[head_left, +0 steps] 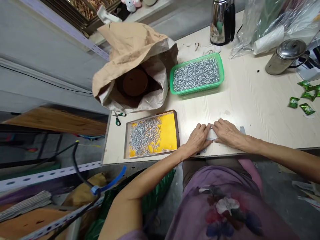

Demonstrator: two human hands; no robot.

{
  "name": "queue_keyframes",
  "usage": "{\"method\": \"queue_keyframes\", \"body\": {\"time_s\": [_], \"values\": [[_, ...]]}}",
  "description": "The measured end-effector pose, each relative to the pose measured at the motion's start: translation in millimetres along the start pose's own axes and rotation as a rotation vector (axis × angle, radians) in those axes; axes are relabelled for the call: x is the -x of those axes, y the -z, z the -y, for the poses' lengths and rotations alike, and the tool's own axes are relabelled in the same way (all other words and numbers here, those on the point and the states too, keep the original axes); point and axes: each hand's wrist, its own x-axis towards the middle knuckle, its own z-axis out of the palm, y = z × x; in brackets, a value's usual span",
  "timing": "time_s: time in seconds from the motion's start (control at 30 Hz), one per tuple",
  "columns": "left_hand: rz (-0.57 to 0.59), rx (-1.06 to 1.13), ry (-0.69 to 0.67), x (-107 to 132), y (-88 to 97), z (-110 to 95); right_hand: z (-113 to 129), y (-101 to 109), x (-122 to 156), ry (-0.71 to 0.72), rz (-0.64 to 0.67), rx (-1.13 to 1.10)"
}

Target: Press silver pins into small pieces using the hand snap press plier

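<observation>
My left hand and my right hand meet at the table's front edge, fingers bent and thumbs toward each other. Between them is a small pale grey flat piece, gripped from both sides; whether it is plastic or metal I cannot make out. Under my left hand a bit of something grey pokes out at the edge. Left of it lies a shallow tray with a yellow lining, with many small silvery metal pieces, screw-like, heaped mostly at its left end.
Behind stands a green plastic basket full of similar metal pieces. An open brown paper sack leans beside it. Green-handled scissors lie at the left. A steel kettle, a metal pot and green-wrapped packets are farther right.
</observation>
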Motion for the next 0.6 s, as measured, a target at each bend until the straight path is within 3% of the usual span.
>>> {"method": "queue_keyframes", "body": {"time_s": [0.2,0.4,0.6], "values": [[0.029,0.028,-0.019,-0.1,-0.6,-2.5,2.1,-6.0,1.9,0.04,-0.011,-0.036],[0.019,0.049,-0.018,-5.5,-3.6,1.4,5.2,-10.4,0.4,-0.049,-0.04,-0.105],[-0.164,0.082,0.019,4.5,-20.3,1.0,-20.6,8.4,-5.0,-0.003,0.035,-0.116]]}}
